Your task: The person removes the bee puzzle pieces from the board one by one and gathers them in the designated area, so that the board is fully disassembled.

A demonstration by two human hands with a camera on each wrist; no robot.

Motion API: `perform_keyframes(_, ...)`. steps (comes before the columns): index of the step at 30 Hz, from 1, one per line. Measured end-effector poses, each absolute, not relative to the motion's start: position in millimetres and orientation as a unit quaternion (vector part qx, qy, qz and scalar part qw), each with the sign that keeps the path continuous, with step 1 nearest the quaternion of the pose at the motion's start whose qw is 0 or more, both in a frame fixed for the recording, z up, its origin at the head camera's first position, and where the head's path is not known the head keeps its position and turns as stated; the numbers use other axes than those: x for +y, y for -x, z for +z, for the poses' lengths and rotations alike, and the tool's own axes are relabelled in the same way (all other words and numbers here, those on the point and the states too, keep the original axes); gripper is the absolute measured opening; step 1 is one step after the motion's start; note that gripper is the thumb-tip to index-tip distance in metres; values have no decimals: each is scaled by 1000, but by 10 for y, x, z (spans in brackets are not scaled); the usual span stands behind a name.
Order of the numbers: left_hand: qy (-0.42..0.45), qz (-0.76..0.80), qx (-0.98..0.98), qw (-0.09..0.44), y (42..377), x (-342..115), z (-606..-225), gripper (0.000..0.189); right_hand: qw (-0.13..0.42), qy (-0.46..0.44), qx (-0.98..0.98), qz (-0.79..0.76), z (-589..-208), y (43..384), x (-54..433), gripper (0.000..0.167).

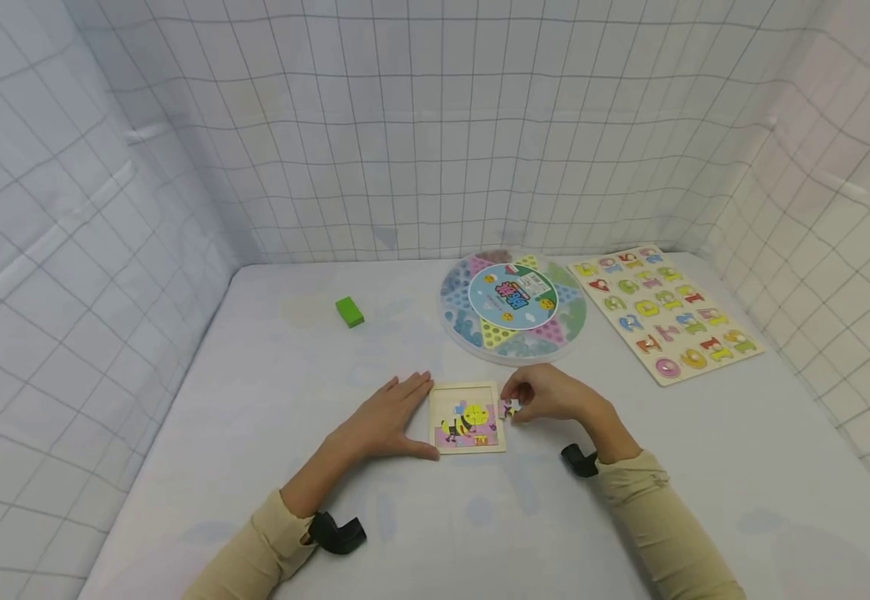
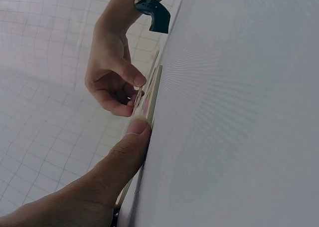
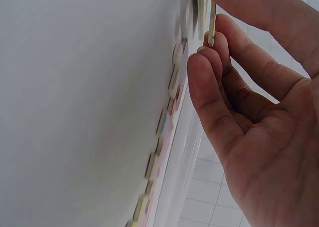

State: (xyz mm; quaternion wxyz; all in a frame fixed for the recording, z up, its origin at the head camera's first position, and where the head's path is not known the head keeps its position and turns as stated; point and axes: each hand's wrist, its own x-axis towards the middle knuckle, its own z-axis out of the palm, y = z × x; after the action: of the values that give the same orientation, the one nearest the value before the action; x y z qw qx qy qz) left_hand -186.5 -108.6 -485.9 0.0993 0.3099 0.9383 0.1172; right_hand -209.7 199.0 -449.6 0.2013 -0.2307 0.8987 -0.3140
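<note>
A small wooden puzzle tray (image 1: 468, 451) lies on the table, partly filled with pieces that form a bee picture. Bare wood shows along its top and left inside. My left hand (image 1: 390, 421) rests at the tray's left side, fingers straight and spread, the thumb (image 2: 133, 139) against the near corner. At the tray's right edge my right hand (image 1: 551, 393) pinches a jigsaw piece (image 1: 508, 408) between thumb and fingers. In the right wrist view the thin edge of that piece (image 3: 213, 25) shows between the fingertips.
Behind the tray lies a round Chinese checkers board (image 1: 453, 321) with a blue label. A wooden number-and-letter peg board (image 1: 678, 325) sits at the back right. A green block (image 1: 349, 312) is at the back left. Gridded white cloth walls (image 1: 435, 125) surround the table.
</note>
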Motion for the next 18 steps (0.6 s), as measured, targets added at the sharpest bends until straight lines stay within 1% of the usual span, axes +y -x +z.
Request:
perform_keyframes(12,-317,120,936,95,1882,-1093,-4846,116,199,219,902,-314,-4502,2037,2203,30)
perform_keyframes(18,-311,128,936,101,1882,-1096,-4893,116,202,222,904,-306,-4531,1997,2263,27)
